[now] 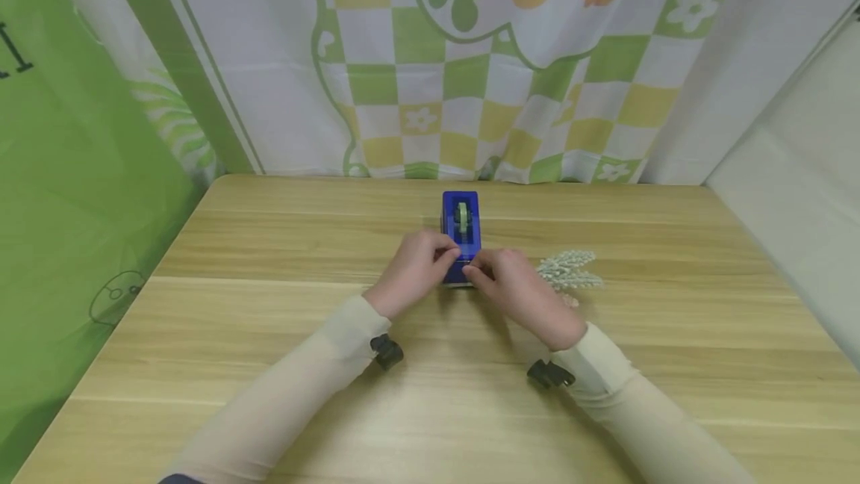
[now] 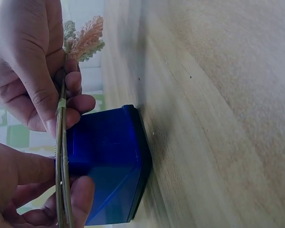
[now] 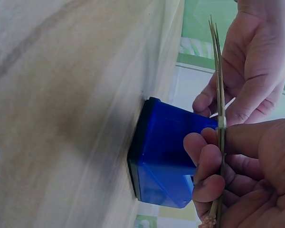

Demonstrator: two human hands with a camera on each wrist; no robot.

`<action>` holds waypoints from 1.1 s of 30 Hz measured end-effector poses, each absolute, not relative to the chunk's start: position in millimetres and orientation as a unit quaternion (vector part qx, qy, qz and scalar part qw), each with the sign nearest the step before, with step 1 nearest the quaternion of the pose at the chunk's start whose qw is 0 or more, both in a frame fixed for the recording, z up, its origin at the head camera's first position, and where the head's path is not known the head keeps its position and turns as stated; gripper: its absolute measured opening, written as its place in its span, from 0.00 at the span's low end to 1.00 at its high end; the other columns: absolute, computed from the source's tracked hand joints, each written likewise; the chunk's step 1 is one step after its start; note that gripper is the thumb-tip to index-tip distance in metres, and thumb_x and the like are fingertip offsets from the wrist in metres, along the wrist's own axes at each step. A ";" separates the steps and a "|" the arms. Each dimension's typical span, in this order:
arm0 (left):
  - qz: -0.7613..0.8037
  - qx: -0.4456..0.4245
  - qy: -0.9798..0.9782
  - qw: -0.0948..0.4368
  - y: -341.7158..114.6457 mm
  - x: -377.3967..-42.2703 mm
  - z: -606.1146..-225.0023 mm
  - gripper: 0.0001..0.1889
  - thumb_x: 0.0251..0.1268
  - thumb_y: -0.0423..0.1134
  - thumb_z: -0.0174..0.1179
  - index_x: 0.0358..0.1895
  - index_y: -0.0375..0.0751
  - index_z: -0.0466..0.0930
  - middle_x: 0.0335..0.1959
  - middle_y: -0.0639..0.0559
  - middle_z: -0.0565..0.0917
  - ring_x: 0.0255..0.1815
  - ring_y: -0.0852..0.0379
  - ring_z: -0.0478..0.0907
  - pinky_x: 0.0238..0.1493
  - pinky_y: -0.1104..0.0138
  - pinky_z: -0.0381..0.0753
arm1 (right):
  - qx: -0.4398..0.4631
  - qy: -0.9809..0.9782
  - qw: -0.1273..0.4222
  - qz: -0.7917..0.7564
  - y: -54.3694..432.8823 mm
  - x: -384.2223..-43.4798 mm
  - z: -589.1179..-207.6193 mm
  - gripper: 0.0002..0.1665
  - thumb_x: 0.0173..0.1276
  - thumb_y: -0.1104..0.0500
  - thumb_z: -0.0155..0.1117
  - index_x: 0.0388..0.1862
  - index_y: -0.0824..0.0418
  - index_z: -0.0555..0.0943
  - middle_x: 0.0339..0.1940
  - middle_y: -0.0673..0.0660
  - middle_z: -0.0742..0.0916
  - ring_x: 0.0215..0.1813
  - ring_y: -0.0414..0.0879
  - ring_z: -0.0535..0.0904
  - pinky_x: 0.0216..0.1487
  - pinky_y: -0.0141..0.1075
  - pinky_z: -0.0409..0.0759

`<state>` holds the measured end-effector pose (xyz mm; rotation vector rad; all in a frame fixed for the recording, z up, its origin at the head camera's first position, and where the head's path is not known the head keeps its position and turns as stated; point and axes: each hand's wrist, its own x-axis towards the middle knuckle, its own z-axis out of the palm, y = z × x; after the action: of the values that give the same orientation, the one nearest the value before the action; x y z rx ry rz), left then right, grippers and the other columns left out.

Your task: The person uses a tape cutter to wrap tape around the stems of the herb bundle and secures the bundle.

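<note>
A blue tape dispenser [image 1: 474,234] stands on the wooden table, a pale tape roll [image 1: 462,216] in its slot. My right hand [image 1: 517,286] grips a bunch of thin stems [image 2: 61,142] between thumb and curled fingers at the dispenser's front end. Pale green and pink flower heads [image 2: 88,38] stick out past that hand. Around the stems is a light band [image 3: 222,122] close to the right thumb. My left hand [image 1: 416,264] pinches at the clear tape by the dispenser's front edge, right beside the stems; its fingertips are partly hidden.
The wooden table [image 1: 269,245] extends around both hands. A white, green and yellow checked curtain [image 1: 430,88] hangs behind its far edge. Green cloth [image 1: 74,170] is on the left, and a pale wall [image 1: 806,133] on the right. Dark wrist mounts [image 1: 387,352] sit by both cuffs.
</note>
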<state>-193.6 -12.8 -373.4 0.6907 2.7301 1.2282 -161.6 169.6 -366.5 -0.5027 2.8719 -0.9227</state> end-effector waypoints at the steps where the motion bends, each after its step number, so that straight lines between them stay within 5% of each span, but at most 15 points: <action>1: 0.402 0.223 0.887 0.039 -12.7 -193.9 -373.8 0.11 0.80 0.35 0.57 0.44 0.35 0.90 0.38 0.43 0.90 0.27 0.60 0.76 0.30 0.71 0.77 | -0.164 0.938 0.042 -0.301 169.5 -161.6 -366.8 0.17 0.80 0.58 0.61 0.27 0.59 0.78 0.20 0.49 0.74 0.23 0.41 0.67 0.25 0.30 0.66; 33: 0.398 0.223 0.889 0.031 -12.5 -193.5 -374.2 0.11 0.79 0.35 0.59 0.45 0.35 0.90 0.38 0.43 0.90 0.29 0.59 0.75 0.32 0.72 0.73 | -0.204 0.944 0.010 -0.259 168.6 -159.5 -374.2 0.15 0.78 0.60 0.63 0.28 0.62 0.82 0.21 0.50 0.81 0.24 0.39 0.70 0.27 0.31 0.72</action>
<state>-193.5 -12.5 -374.2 0.6884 2.7402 1.2246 -159.5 168.6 -374.2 -0.6359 2.9479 -0.8095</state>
